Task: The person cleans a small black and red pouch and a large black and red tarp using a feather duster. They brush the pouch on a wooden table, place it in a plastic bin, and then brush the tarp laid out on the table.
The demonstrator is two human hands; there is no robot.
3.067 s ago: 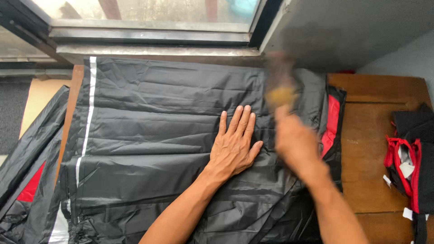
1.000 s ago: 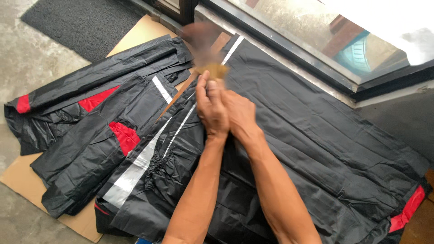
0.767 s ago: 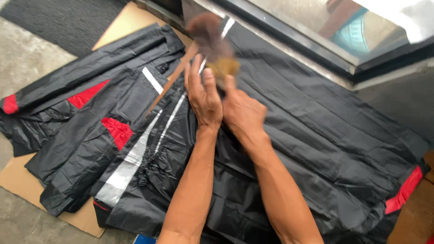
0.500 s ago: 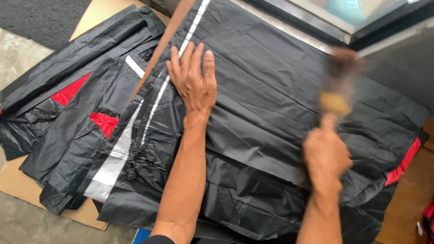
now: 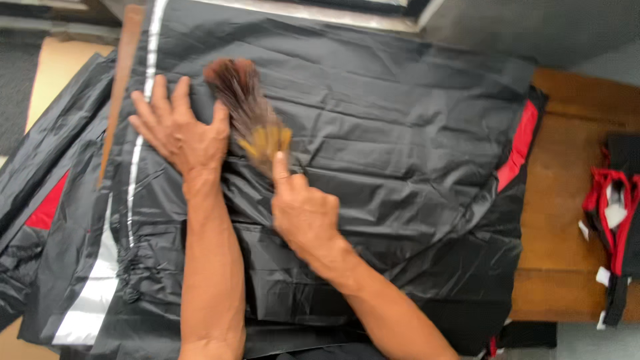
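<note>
Brush [image 5: 250, 113] blurs in the right hand's [image 5: 303, 213] closed grip; left hand [image 5: 180, 130] flat on black garment [image 5: 400, 147]

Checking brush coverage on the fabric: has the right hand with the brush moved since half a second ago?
Yes. The right hand with the brush has swept left across the black garment, away from its red trim, and now sits beside the left hand.

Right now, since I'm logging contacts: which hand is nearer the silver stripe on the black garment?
Left. The left hand lies flat with fingertips by the silver stripe; the right hand, gripping the brush, sits farther right.
</note>
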